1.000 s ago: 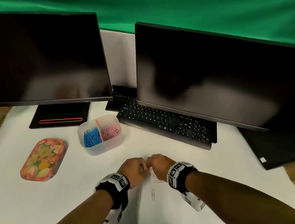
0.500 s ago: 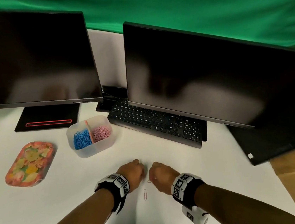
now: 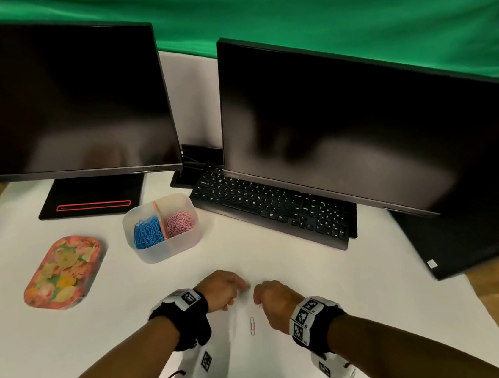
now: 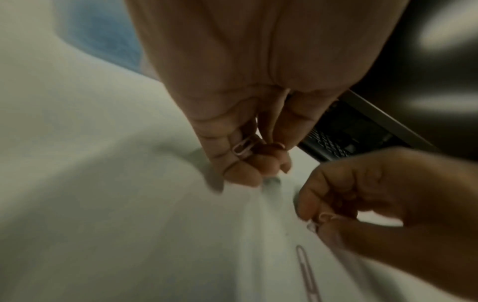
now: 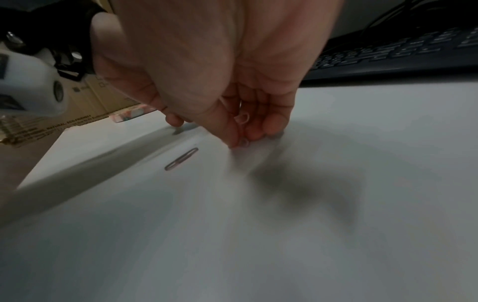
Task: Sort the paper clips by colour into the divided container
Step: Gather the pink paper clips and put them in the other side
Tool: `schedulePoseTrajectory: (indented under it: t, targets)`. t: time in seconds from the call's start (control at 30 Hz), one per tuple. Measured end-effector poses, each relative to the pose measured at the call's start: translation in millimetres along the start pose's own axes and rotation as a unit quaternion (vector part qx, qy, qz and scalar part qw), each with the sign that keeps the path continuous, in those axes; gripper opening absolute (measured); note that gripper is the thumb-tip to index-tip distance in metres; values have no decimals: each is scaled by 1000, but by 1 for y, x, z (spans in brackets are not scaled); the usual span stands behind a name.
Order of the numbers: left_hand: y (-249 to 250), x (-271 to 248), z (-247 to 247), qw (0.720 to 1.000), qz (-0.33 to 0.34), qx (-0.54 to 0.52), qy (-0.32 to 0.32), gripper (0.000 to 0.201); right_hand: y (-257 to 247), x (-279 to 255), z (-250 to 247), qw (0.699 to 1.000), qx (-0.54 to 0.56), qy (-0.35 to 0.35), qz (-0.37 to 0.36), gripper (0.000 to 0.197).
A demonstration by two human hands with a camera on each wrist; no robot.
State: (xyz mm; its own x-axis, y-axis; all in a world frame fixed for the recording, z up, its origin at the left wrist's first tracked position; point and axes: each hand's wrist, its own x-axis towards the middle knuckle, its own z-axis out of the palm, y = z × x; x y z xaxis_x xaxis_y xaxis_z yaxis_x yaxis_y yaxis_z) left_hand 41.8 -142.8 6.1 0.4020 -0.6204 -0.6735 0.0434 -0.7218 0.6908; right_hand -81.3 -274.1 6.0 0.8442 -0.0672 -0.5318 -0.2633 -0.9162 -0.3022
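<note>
Currently: left hand (image 4: 240, 147) curled, holding pink paper clip (image 4: 241, 147) — right hand (image 5: 232, 114) pinching another pink clip (image 5: 241, 119); loose clip (image 3: 252, 325) on white table (image 3: 361, 284) between them.

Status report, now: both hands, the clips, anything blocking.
Left hand holds pink clip. Right hand pinches another clip. One loose clip on table between hands. Path to divided container unobstructed.

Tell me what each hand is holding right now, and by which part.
The left hand holds a pink paper clip in its curled fingers. The right hand pinches another pink clip at its fingertips; the exact part gripped cannot be told.
</note>
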Motion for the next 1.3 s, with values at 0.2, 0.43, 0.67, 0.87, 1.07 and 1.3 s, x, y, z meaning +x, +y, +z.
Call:
schedulePoseTrajectory:
  t: [0.2,0.43,0.67,0.87,1.07,1.3]
  targets:
    - [9,-6,9,990,-55,-127,-19,16,8,-3,2,995,86,0,55,35]
    - [15,-14,48,913,21,406,11,30,19,-3,-7,976,189,36,101,27]
    - [24,-8,58,886,1,463,30,25,23,-2,-10,981,168,36,90,29]
    - [11,-14,40,935,11,347,72,23,19,3,-18,961,243,55,121,24]
    - [19,-28,-31,970,19,-88,226,12,-22,43,-61,889,429,81,142,29]
    - [47,-21,-124,917,-7,-234,323,8,-103,125,-139,882,436,137,110,17]
